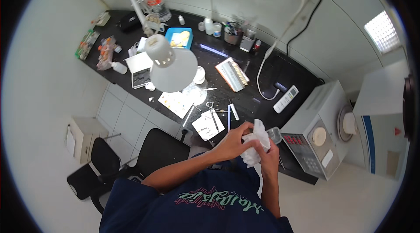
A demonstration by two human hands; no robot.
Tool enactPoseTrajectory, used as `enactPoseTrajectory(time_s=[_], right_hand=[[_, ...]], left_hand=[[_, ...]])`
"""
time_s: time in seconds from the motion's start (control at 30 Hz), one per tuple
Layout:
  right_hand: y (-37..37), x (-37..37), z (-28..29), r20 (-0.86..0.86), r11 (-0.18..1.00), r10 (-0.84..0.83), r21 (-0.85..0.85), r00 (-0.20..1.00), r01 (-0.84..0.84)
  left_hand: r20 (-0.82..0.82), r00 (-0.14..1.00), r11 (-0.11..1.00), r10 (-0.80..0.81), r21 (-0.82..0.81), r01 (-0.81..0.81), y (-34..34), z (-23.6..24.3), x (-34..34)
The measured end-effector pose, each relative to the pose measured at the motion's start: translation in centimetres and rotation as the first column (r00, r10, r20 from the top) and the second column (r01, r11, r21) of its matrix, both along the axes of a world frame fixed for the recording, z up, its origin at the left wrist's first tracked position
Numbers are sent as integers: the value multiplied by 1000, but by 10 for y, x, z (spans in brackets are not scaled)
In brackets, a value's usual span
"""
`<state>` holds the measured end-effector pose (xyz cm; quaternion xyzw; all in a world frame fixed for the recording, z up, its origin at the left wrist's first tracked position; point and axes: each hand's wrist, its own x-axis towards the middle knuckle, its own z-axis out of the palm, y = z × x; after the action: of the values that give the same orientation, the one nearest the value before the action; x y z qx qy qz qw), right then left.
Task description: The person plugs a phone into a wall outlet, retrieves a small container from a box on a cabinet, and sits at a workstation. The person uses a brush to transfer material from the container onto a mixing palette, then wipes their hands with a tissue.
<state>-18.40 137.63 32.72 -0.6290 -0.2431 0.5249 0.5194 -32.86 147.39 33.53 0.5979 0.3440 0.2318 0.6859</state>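
A crumpled white tissue (259,137) is bunched between my two hands, above the near edge of the black counter. My left hand (234,143) pinches it from the left. My right hand (270,155) grips its lower right side. Whether anything is wrapped inside the tissue cannot be seen. Just beyond my right hand stands a small clear container (274,135). Left of my hands lies a marked white sheet (204,129) with thin tools on it. Beside that sheet are a scissor-handled metal tool (210,105), a blue stick (229,117) and a short white stick (234,112).
A white desk lamp (173,69) hangs over the black counter (262,111). Around it are a stained white sheet (175,104), a blue tray (186,33) and a box of tooth-coloured tabs (232,74). A remote control (286,99) lies near a boxy machine (313,130). A black chair (159,152) stands below left.
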Motion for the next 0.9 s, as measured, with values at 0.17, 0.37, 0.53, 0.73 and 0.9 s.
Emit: enactPoseTrajectory(time_s=[0.17,0.37,0.53,0.73,0.9], right_hand=[[3,1,1,-29,1000,-28,-2,999,28],[5,-2,11,223,981,122,122,967,-151],[4,-9,9,423,976,112,126,899,-180],[6,-15,28,963,837,93,62,254,-543],[-4,-19,12,615,967,201,0,762,-255]], left_hand=[[5,998,986,-57,-154,57,-11,-15,-14],[-150,979,987,-140,59,150,-10,-12,-26],[-99,988,989,-118,80,126,-10,-16,-26],[-129,990,961,-56,263,89,-13,-18,-32],[-133,991,934,-27,349,72,-10,-15,-33]])
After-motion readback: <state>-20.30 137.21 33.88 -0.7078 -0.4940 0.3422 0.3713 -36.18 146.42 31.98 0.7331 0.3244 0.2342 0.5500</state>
